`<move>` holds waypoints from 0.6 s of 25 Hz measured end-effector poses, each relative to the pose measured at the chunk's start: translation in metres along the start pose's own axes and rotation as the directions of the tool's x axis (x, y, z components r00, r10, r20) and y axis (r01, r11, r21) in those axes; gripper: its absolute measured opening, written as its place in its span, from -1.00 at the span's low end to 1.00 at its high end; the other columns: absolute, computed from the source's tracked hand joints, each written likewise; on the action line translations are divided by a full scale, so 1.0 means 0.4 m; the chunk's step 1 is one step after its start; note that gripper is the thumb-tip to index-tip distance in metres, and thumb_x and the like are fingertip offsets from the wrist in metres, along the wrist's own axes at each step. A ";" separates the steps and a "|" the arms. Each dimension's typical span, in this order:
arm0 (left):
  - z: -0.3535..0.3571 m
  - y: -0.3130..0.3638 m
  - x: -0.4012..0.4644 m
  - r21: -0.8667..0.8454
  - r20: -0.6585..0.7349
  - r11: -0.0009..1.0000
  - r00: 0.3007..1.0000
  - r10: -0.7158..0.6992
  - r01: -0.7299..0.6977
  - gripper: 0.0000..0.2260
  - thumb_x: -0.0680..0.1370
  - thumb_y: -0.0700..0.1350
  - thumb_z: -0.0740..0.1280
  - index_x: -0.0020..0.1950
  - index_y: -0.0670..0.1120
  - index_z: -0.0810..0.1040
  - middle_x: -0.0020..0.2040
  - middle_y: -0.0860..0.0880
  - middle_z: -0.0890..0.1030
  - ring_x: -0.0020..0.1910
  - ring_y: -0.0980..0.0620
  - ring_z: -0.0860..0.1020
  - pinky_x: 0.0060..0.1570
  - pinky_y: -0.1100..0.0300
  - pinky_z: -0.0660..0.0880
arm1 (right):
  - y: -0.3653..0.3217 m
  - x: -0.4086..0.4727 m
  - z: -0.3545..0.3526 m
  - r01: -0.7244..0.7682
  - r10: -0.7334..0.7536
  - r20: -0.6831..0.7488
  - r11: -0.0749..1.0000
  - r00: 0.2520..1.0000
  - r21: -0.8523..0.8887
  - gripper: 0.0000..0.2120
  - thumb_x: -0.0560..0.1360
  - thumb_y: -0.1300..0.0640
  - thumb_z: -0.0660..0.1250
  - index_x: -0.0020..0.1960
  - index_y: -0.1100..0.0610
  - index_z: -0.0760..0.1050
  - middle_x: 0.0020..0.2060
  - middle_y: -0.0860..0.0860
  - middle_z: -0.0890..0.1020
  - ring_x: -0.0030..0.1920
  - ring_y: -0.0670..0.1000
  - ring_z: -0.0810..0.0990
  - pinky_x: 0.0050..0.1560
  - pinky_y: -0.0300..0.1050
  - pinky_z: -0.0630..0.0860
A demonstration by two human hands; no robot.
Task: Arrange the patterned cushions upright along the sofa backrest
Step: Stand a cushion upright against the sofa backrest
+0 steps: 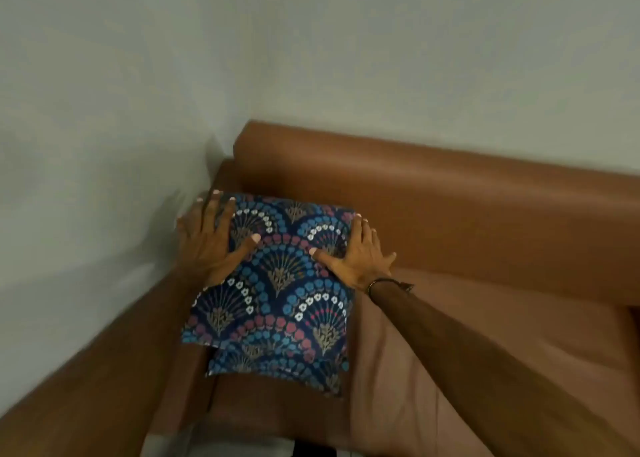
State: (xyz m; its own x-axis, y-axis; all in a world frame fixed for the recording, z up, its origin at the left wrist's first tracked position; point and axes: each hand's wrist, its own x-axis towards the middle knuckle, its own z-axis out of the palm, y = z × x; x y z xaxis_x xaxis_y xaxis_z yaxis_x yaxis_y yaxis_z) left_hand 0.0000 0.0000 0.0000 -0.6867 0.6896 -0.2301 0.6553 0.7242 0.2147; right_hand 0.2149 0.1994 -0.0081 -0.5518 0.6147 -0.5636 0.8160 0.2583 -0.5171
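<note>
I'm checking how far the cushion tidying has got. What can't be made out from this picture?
Head view only:
- Second cushion: mostly covered by the top cushion; only its lower edge shows.
- Left hand: its outer fingers are motion-blurred.
- Sofa backrest: cut off by the right edge.
- Any further cushions: none in view.

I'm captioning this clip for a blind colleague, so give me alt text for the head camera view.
Both hands, left hand and right hand, press flat on the top patterned cushion, which lies over a second matching cushion in the corner of a brown sofa. The backrest stands against a pale wall.
</note>
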 end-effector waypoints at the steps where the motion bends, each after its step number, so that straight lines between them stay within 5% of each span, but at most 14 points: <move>1: 0.042 -0.033 0.005 -0.087 0.075 0.991 0.993 -0.094 0.100 0.00 0.47 0.61 0.04 0.75 0.09 -0.11 0.78 -0.09 -0.08 0.73 -0.29 -0.03 0.62 -0.41 -0.05 | 0.009 0.016 0.058 -0.049 0.043 0.075 0.995 0.996 0.092 0.33 0.37 -0.64 0.30 0.78 0.10 -0.22 0.78 0.11 -0.05 0.75 0.24 0.02 0.64 0.50 0.06; 4: 0.105 -0.107 0.017 -0.486 0.264 0.764 0.905 -0.335 0.424 0.23 0.24 0.68 0.35 0.73 0.14 -0.01 0.72 -0.11 0.21 0.64 -0.29 0.29 0.57 -0.36 0.26 | 0.029 0.041 0.159 -0.223 0.173 0.142 0.808 0.974 0.545 0.50 0.02 -0.70 0.47 0.72 0.03 0.05 0.64 0.06 0.39 0.56 0.25 0.44 0.54 0.32 0.42; 8: 0.043 -0.089 0.016 -0.681 0.390 0.462 0.815 -0.428 0.568 0.34 0.04 0.51 0.63 0.68 -0.02 0.24 0.58 -0.11 0.47 0.47 -0.21 0.52 0.46 -0.25 0.48 | 0.009 0.020 0.133 -0.267 0.152 0.220 0.609 0.963 0.747 0.29 0.08 -0.43 0.69 0.63 -0.02 0.21 0.48 0.01 0.57 0.38 0.21 0.63 0.44 0.29 0.55; 12: -0.053 -0.009 -0.003 -0.716 0.448 0.414 0.825 -0.346 0.562 0.31 -0.07 0.41 0.71 0.57 -0.12 0.42 0.43 -0.12 0.61 0.32 -0.19 0.62 0.36 -0.17 0.57 | 0.045 -0.014 -0.006 -0.300 0.136 0.270 0.545 0.953 0.783 -0.11 0.38 -0.01 0.71 0.57 0.06 0.34 0.33 0.18 0.69 0.25 0.29 0.74 0.26 0.33 0.68; 15: -0.085 0.123 -0.019 -0.799 0.384 0.405 0.896 -0.225 0.444 0.22 -0.13 0.33 0.74 0.45 -0.11 0.56 0.27 -0.06 0.70 0.21 -0.11 0.68 0.27 -0.10 0.62 | 0.131 -0.048 -0.150 -0.267 0.173 0.205 0.554 0.963 0.789 -0.17 0.41 0.11 0.70 0.54 0.09 0.33 0.32 0.22 0.67 0.23 0.31 0.73 0.24 0.33 0.68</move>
State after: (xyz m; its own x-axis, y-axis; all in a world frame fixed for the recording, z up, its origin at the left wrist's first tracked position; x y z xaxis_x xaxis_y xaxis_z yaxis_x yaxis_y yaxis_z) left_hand 0.0267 0.0305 0.0448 -0.6414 0.4536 -0.6187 -0.2914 0.6020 0.7434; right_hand 0.2787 0.2459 0.0141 -0.4262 0.4837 -0.7645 0.4635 -0.6090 -0.6437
